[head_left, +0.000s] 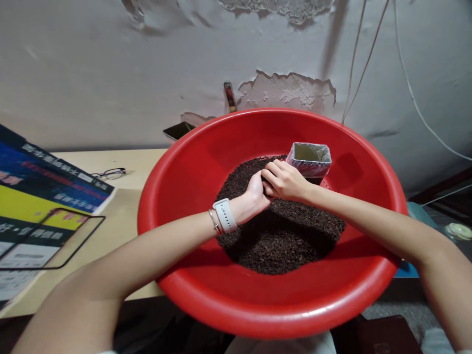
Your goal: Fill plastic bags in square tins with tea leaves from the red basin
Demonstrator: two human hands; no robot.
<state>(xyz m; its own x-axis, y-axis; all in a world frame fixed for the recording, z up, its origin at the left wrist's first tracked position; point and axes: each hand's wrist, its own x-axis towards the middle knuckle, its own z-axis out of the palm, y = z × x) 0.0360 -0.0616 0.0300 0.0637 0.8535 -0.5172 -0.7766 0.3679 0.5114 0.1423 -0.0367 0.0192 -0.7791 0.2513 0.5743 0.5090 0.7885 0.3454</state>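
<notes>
Both hands meet over a heap of dark, dry shreds that look like loose tea leaves [280, 246] inside a large red plastic basin [273, 312]. My left hand [256, 195], with a pale watch strap on its wrist, is cupped with the palm turned up. My right hand [283, 181] lies over it, fingers curled against the left one. What they hold between them is mostly hidden; a little dark matter shows there. Just beyond my right hand, a rectangular container lined with a clear plastic bag [309, 169] stands in the basin, its top uncovered.
Left of the basin, a light wooden table [136, 160] bears eyeglasses [110, 173], a printed box [47, 196] and a black wire frame [55, 268]. Behind the rim are a dark tin [179, 130] and a small red-handled object [229, 97]. Cords [356, 73] hang along the peeling wall.
</notes>
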